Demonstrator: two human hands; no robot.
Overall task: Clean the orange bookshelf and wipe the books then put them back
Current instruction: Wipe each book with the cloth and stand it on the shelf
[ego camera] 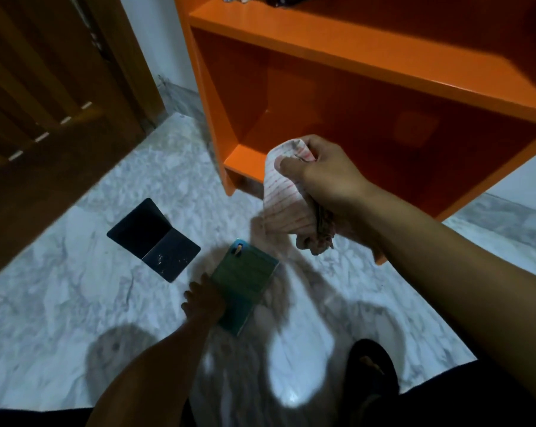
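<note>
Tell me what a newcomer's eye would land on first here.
The bright orange bookshelf fills the upper right, its lower compartment bare inside. In front of it the right hand grips a bunched white cloth with red stripes. Lower down, the left hand holds a green book above the marble floor, where a dark book lies open, cover up.

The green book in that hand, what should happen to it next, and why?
Probably bring the cloth in the right hand down onto the green book and wipe its cover. The left hand holds the book above the floor, close below the cloth, and the bookshelf compartment beside them looks bare.
</note>
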